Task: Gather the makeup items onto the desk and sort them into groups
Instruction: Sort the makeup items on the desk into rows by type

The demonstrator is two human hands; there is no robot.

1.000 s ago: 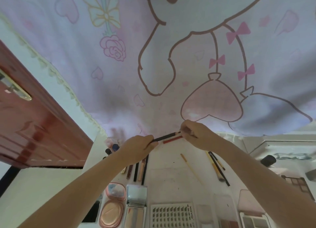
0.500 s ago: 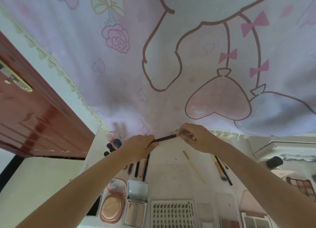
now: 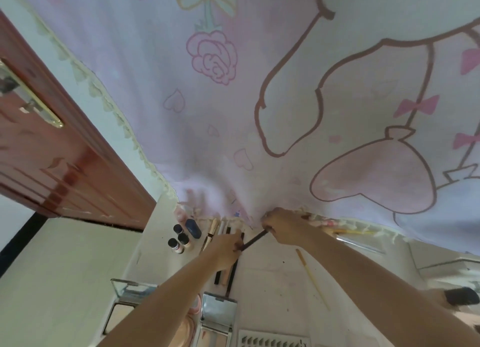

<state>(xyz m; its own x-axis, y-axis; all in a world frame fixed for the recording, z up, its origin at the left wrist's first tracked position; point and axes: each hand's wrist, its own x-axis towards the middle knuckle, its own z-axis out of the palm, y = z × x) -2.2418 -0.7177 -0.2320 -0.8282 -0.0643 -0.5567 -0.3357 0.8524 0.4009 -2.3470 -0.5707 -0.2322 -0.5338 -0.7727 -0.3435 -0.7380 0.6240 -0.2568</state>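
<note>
Dark pencil (image 3: 254, 240) above desk (image 3: 272, 276), gripped at both ends: left hand (image 3: 225, 245) pinching 7 o'clock end, right hand (image 3: 283, 225) pinching 1 o'clock end. Pencil row (image 3: 228, 274) under left wrist. Small bottles (image 3: 179, 238) at 9 o'clock. Printed curtain (image 3: 259, 112) draped behind.

A thin dark makeup pencil (image 3: 253, 240) is held off the white desk (image 3: 275, 281), tilted, with a hand at each end. Under it, more pencils (image 3: 225, 274) lie side by side. Three small dark-capped bottles (image 3: 179, 238) stand together at the back left. A yellow stick (image 3: 313, 279) lies alone to the right.
</note>
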